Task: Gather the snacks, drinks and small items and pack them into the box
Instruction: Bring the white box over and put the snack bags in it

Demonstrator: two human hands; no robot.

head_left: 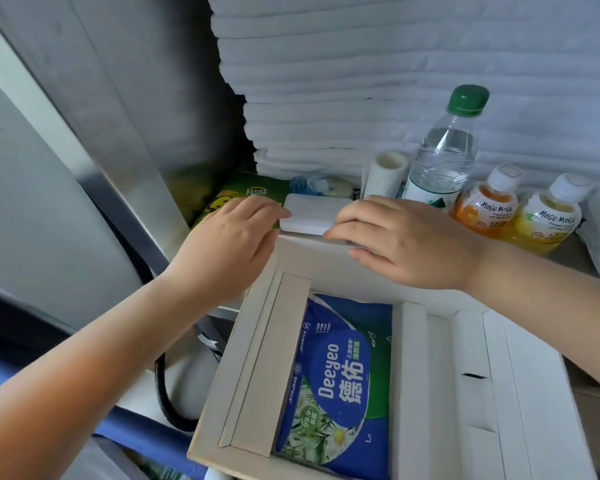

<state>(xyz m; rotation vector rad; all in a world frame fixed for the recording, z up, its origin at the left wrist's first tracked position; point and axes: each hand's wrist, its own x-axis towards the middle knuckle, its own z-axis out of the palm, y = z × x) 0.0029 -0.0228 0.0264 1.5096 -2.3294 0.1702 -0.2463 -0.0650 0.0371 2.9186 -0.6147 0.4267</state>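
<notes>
Plainly, both bare hands reached past the top rim of the open white box (267, 358), which filled the lower middle of the frame, and met at a flat white case (314, 214) in the centre. The left grip (229, 244) had its fingers fairly straight, with the tips touching the case's left edge and curled round nothing. The right grip (406, 244) came in from the right with its fingers bent over the case's lower right corner; whether it actually pinched the case could not be told.

The case lay just above the box's rim, outside the box. Inside the box a blue and green pack of wipes (336, 375) lay flat.

A green snack packet (246, 194) showed to the left of the case, partly under the left fingers. Above the case sat a small blue item (307, 185), too blurred to name, and a white paper roll (385, 173) standing upright. Right of the roll stood a water bottle (444, 150) with a green cap, then an orange juice bottle (485, 207) and a yellow juice bottle (548, 220) side by side. A stack of folded white cloth (361, 81) filled the upper part of the frame.
</notes>
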